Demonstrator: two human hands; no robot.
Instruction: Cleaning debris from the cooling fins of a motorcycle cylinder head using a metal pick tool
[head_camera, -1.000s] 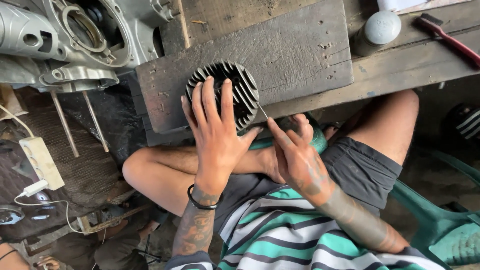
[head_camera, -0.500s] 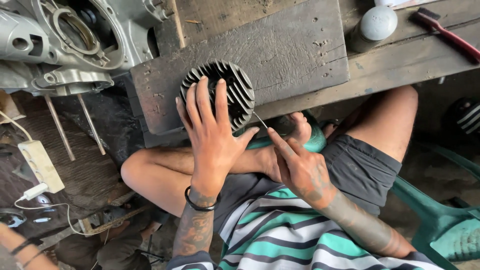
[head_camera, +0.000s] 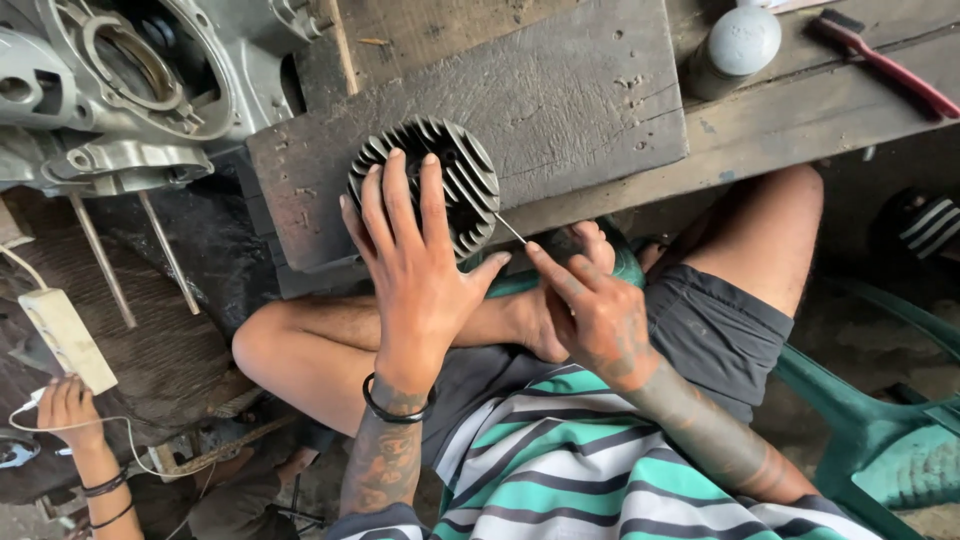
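The left hand (head_camera: 415, 270) lies flat, fingers spread, on top of a round finned cylinder head (head_camera: 440, 165), pressing it down on a dark wooden board (head_camera: 560, 110). It is not closed around the part, only resting on it with an open palm. The cylinder head sits at the near edge of the board, fins pointing outward all around. The right hand (head_camera: 590, 305) is pinched closed on a thin metal pick (head_camera: 508, 228), whose tip reaches to the fins on the right side of the cylinder head. Both hands are just beside each other above the person's crossed legs.

The board lies on a rough wooden table (head_camera: 790, 110). On the table at the upper left stands a grey engine crankcase (head_camera: 120, 90) with two long studs hanging down. At the upper right there is a can with a white cap (head_camera: 740, 42) and a red-handled brush (head_camera: 880, 62) (only partly in view). At the lower left another person's hand (head_camera: 68, 410) holds a white cable near a white power strip (head_camera: 62, 340). A green plastic chair (head_camera: 880, 440) is under the person.
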